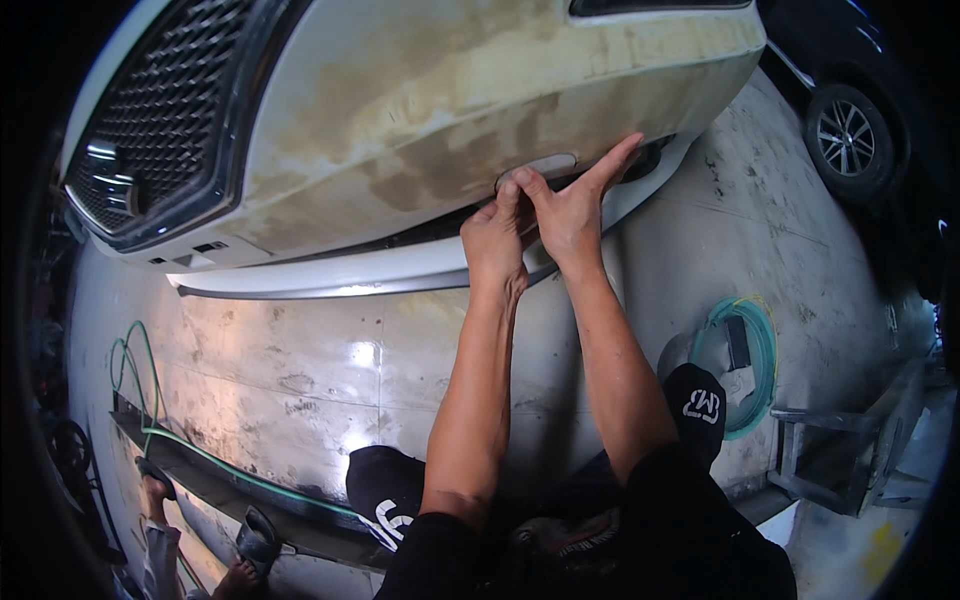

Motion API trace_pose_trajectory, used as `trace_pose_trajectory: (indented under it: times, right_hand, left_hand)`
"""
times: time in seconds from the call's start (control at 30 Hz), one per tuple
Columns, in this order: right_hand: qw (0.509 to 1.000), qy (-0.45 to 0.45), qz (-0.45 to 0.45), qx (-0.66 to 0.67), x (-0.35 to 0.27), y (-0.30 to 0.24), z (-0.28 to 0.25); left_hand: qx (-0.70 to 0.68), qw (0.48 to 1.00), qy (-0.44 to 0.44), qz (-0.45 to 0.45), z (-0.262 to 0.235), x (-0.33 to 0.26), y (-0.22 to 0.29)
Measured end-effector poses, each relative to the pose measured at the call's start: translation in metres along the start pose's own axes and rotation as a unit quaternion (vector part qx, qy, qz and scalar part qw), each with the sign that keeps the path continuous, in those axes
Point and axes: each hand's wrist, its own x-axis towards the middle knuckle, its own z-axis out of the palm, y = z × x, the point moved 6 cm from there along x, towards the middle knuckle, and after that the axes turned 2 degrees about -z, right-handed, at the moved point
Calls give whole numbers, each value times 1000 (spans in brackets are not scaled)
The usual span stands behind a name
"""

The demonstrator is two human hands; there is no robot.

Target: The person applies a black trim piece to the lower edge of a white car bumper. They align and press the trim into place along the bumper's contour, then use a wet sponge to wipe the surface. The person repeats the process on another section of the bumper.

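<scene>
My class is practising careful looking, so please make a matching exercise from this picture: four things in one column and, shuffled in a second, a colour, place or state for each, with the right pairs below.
Things
1. Car bumper
2. Person's right hand
3. Basin
4. Hose

Descriptions
A. Round and teal, on the floor at the right
B. Forefinger stretched out
C. Thin and green, at the lower left
D. Pale, with brownish patches

Right pairs: 1-D, 2-B, 3-A, 4-C
</scene>
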Motion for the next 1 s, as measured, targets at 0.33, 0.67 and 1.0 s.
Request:
trace_pose_trajectory:
  times: [0.33,0.67,1.0]
  right_hand:
    - [984,9,34,172,12,22,-27]
    - [977,47,26,207,16,23,-25]
    - [991,4,62,115,3,16,-12]
  left_hand:
    - [12,1000,3,10,4,-6,0]
    - [2,1000,-18,-1,10,-10,-8]
    - [24,1000,-1,13,-3,9,-4]
